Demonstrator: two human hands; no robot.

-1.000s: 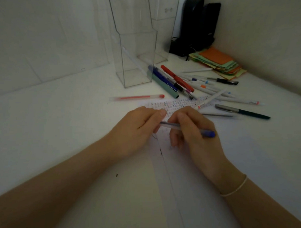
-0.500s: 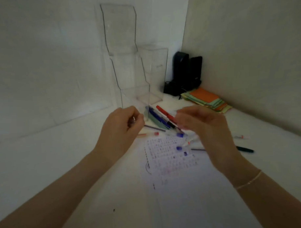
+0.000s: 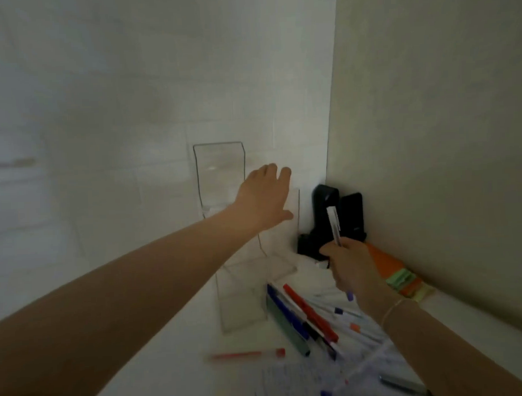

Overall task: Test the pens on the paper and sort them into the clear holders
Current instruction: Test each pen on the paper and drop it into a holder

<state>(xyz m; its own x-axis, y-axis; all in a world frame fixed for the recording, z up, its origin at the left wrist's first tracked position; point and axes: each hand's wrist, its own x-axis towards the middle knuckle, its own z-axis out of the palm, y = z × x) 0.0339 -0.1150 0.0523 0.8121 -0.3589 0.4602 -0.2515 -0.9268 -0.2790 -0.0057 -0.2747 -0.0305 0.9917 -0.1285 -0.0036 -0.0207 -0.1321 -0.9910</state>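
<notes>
The left hand (image 3: 264, 197) reaches, fingers spread and holding nothing, against the tall clear holder (image 3: 225, 228), while right of the holder the right hand (image 3: 349, 263) grips a pen (image 3: 334, 226) upright above the scribbled paper (image 3: 313, 382), whose writing is unreadable.

Two black upright devices (image 3: 337, 213) stand in the far right corner of the white surface (image 3: 171, 364), where the walls meet. Just in front of them, along the right edge, lies a stack of orange, green and yellow paper sheets (image 3: 401, 278).
</notes>
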